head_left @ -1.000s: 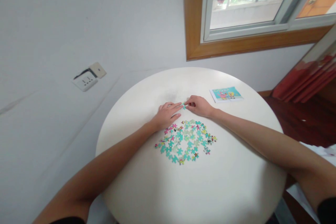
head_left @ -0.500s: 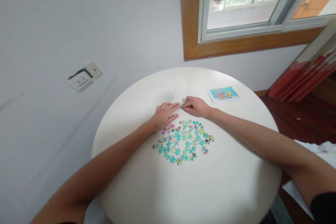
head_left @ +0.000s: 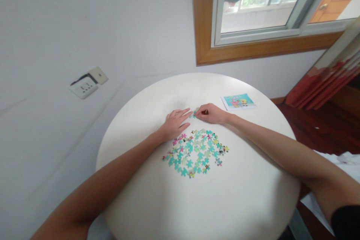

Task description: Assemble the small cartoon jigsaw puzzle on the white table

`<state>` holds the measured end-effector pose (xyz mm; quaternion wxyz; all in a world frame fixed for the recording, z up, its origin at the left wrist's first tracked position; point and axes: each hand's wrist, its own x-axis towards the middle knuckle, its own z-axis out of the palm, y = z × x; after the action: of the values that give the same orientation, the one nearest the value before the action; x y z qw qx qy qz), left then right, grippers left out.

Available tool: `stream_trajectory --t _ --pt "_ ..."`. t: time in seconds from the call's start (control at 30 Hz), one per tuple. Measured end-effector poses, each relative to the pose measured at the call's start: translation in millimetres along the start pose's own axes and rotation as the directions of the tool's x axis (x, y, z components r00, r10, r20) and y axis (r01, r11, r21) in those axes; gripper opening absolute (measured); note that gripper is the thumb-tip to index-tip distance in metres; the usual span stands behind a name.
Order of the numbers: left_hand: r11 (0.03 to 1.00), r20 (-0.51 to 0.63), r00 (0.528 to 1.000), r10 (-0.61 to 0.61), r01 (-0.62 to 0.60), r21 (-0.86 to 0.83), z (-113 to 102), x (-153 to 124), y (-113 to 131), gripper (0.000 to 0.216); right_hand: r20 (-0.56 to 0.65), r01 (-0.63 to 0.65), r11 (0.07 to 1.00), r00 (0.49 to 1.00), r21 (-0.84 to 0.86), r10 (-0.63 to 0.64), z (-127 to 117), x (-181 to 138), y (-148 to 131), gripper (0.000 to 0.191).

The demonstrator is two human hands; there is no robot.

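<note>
Loose jigsaw pieces (head_left: 189, 163), mostly turquoise with some pink, yellow and pale green, lie spread on the white round table (head_left: 225, 198). Beyond them, a few jigsaw pieces (head_left: 192, 114) sit together between my two hands. My left hand (head_left: 176, 123) rests on the tabletop with its fingers spread, the fingertips at the left side of that small group. From the right, my right hand (head_left: 209, 113) pinches at the group's edge, thumb and fingers pressed together on a jigsaw piece that is mostly hidden.
A picture sheet (head_left: 238, 101) with cartoon figures lies at the table's far right. Behind the table are the wall with a power socket (head_left: 84, 87) and a wood-framed window (head_left: 253, 49). A red and cream curtain (head_left: 315, 86) hangs at the right.
My left fingers have spread a little wider, showing more of the small group. My right hand has closed its pinch slightly and stays beside it. The view has shifted a little.
</note>
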<state>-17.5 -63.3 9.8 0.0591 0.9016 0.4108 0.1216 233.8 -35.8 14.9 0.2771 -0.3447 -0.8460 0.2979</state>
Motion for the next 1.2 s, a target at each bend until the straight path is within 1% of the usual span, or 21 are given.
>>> stream_trajectory --t 0.07,0.13,0.23,0.33,0.47,0.67,0.83,1.07,1.13,1.2 --pt "1.000 -0.040 0.999 0.005 -0.006 -0.031 1.3 -0.4 -3.2 0.051 0.117 -0.039 0.999 0.992 -0.013 0.040 -8.5 -3.7 -7.2 0.016" --pt "0.998 -0.085 0.996 0.012 -0.017 -0.057 3.0 -0.3 -6.9 0.050 0.215 -0.070 0.997 0.974 -0.031 0.075 -15.9 -8.4 -15.6 0.014" --pt "0.996 -0.132 0.991 0.021 -0.033 -0.085 4.9 0.7 -12.0 0.046 0.274 -0.091 0.994 0.956 -0.062 0.104 -21.2 -14.5 -26.7 0.012" --pt "0.993 -0.147 0.988 0.038 -0.053 -0.102 4.9 1.8 -15.7 0.041 0.308 -0.072 0.994 0.947 -0.083 0.095 -19.2 -17.3 -32.5 0.009" --pt "0.991 -0.152 0.987 0.047 -0.066 -0.119 1.8 2.7 -18.8 0.036 0.322 -0.054 0.993 0.943 -0.103 0.085 -13.7 -18.1 -34.7 0.005" --pt "0.986 -0.189 0.982 -0.020 -0.012 -0.165 -3.5 3.8 -20.4 0.031 0.305 -0.063 0.987 0.947 -0.147 0.105 -11.4 -18.3 -38.0 0.009" --pt "0.984 -0.182 0.983 -0.035 0.002 -0.179 -5.6 4.0 -20.5 0.029 0.267 -0.112 0.981 0.952 -0.156 0.151 -10.6 -16.2 -37.0 0.009" --pt "0.978 -0.182 0.983 -0.014 -0.024 -0.205 -5.5 4.3 -23.2 0.025 0.286 -0.107 0.990 0.950 -0.089 0.129 -10.0 -15.8 -26.9 0.008" --pt "0.978 -0.184 0.983 0.000 -0.039 -0.207 -5.8 4.4 -23.5 0.024 0.298 -0.102 0.994 0.948 -0.050 0.112 -10.4 -16.0 -23.0 0.011" --pt "0.977 -0.182 0.983 0.009 -0.048 -0.210 -6.9 4.2 -23.4 0.022 0.282 -0.105 0.994 0.953 -0.024 0.107 -11.0 -15.9 -19.3 0.015"
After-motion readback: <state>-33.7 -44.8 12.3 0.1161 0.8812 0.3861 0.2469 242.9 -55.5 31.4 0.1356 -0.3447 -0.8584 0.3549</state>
